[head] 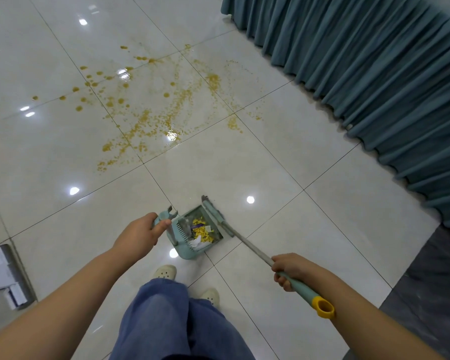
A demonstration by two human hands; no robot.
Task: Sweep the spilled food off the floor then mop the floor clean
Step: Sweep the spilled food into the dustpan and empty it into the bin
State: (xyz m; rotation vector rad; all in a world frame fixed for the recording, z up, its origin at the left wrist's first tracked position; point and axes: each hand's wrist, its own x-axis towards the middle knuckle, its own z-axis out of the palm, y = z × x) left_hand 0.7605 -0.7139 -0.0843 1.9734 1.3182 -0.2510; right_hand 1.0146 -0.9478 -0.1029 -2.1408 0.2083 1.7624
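**Sweeping gear vs. a wet-looking orange mess**

Broom (247,245) looks like the light kind: thin metal pole, plastic head, stiff enough to push with. The person's right hand (287,270) is curled tight round the teal sleeve near the top, with the yellow hanging loop just behind that hand. I reckon that's a good hold for reach, but a grip lower on the pole would give more control.

Left hand (143,231) is wrapped round the top of the upright handle on the dustpan (185,252), thumb over it. The pan sits on the floor (309,152) just beyond that hand, with yellow bits and paper scraps in it. It's probably featherweight and tippy, so I'd keep it level. The broom head is touching the pan's far edge, between the two hands and a bit ahead.

The spill (151,107) is well ahead of both hands, spread over several tiles, off toward the curtain (374,74) on the right hand's side. It looks glossy, so my guess is it smears rather than rolls, and those tiles look slick.
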